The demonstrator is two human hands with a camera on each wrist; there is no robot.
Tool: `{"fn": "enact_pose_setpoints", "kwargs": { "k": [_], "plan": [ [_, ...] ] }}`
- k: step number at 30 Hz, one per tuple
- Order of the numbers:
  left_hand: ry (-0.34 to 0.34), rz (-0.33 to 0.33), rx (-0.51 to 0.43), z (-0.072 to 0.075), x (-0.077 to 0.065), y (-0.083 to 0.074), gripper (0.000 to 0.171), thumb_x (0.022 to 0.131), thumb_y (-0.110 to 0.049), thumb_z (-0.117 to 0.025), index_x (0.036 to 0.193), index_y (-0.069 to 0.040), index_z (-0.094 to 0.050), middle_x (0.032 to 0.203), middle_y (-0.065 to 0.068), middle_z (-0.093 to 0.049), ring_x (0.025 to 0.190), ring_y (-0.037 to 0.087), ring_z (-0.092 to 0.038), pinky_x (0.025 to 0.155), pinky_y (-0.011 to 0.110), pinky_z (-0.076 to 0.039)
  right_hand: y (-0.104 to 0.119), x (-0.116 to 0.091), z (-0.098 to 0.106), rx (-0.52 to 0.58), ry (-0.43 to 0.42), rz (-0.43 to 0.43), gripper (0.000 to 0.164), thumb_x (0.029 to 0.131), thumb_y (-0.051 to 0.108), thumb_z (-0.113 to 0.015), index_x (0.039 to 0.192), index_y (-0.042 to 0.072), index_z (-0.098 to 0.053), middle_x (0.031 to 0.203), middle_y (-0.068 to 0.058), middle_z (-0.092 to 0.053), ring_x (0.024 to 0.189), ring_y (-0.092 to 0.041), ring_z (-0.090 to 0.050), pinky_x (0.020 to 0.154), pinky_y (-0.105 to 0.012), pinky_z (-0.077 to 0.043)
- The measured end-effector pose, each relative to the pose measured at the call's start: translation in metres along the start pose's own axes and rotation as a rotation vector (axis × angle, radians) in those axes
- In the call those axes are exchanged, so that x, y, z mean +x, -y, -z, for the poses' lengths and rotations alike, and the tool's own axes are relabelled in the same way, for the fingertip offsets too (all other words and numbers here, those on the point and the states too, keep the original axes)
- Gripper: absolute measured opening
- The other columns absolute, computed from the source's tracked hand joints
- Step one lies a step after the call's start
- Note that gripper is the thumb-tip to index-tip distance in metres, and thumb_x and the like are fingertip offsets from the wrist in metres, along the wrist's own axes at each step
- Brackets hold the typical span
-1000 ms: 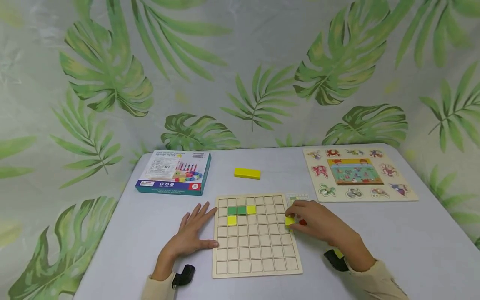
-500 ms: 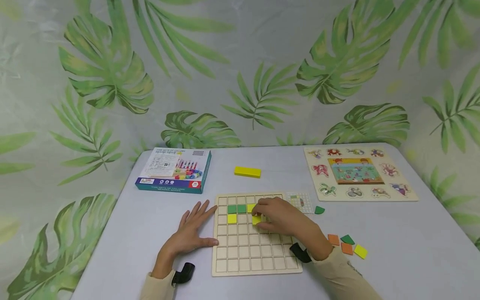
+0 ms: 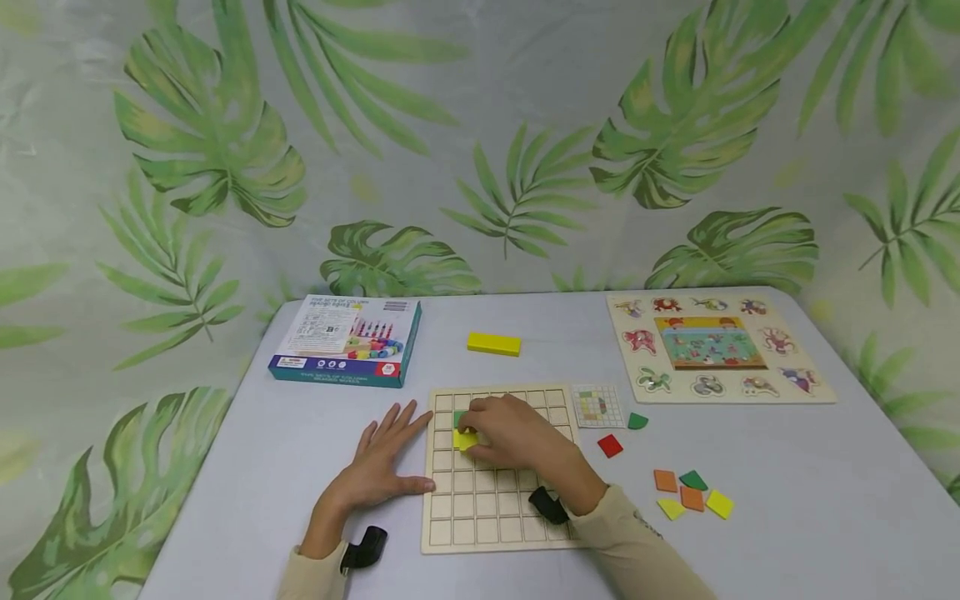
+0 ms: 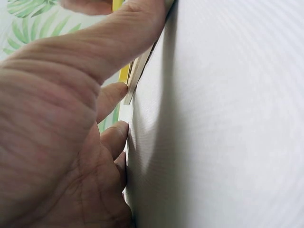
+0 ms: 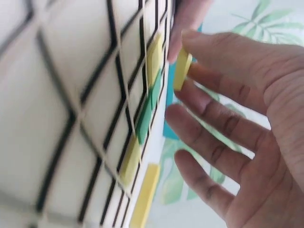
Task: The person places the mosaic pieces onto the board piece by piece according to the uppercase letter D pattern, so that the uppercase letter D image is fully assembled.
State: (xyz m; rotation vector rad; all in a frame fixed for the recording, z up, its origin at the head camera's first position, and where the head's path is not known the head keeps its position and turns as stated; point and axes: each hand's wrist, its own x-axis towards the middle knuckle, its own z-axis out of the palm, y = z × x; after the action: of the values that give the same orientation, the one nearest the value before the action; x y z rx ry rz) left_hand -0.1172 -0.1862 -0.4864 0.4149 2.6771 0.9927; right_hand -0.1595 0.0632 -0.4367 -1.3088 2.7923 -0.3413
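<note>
A square wooden grid board (image 3: 462,533) lies on the white table. My left hand (image 3: 378,467) rests flat beside it, fingers spread, with the thumb and index fingertip at its left edge. My right hand (image 3: 517,433) is over the upper left of the board and pinches a yellow square tile (image 5: 183,69) between thumb and fingers. In the right wrist view this tile is just above the grid. Two green tiles (image 5: 149,109) sit in the grid, with a yellow tile (image 5: 154,59) at one end and another yellow tile (image 5: 130,159) at the other. In the head view my right hand partly covers them.
Right of the board are a printed pattern card (image 3: 600,407), a red tile (image 3: 610,446), a green quarter-round piece (image 3: 637,422) and several loose orange, green and yellow pieces (image 3: 692,498). Behind lie a yellow block (image 3: 493,344), a boxed game (image 3: 345,342) and a sea-animal puzzle (image 3: 723,346).
My right hand has carried the yellow tile leftward from the board's right edge to its upper left, uncovering the card and loose pieces. My left hand stays put.
</note>
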Motion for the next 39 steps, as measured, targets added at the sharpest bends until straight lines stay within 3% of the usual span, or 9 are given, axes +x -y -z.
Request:
{"fn": "enact_pose_setpoints", "kwargs": {
  "k": [10,27,39],
  "plan": [
    [-0.004,-0.015,-0.010,-0.001,0.000,0.000,0.100,0.075,-0.043,-0.086,0.158,-0.019,-0.034,0.169,0.009,-0.012,0.156,0.037,0.002,0.121,0.062,0.007,0.016,0.006,-0.015,-0.116,0.036,-0.073,0.026,0.088,0.034,-0.077,0.110,0.021,-0.074,0.105,0.005,-0.071,0.094,-0.014,-0.068,0.086,-0.037,-0.055],
    [-0.004,-0.008,-0.007,-0.001,0.000,-0.001,0.101,0.075,-0.041,-0.086,0.158,-0.019,-0.034,0.169,0.009,-0.012,0.156,0.036,0.002,0.121,0.062,0.006,0.020,0.005,-0.019,-0.098,0.017,-0.063,0.022,0.086,0.031,-0.079,0.103,0.020,-0.075,0.099,0.006,-0.069,0.089,-0.011,-0.067,0.084,-0.036,-0.057],
    [-0.003,-0.010,-0.010,-0.001,0.000,-0.001,0.100,0.075,-0.041,-0.087,0.157,-0.018,-0.035,0.169,0.010,-0.012,0.156,0.037,0.002,0.120,0.063,0.006,0.020,0.004,-0.015,-0.054,0.024,-0.081,0.013,0.084,0.027,-0.080,0.092,0.019,-0.074,0.085,0.008,-0.066,0.072,-0.006,-0.059,0.074,-0.030,-0.055]
  ]
}}
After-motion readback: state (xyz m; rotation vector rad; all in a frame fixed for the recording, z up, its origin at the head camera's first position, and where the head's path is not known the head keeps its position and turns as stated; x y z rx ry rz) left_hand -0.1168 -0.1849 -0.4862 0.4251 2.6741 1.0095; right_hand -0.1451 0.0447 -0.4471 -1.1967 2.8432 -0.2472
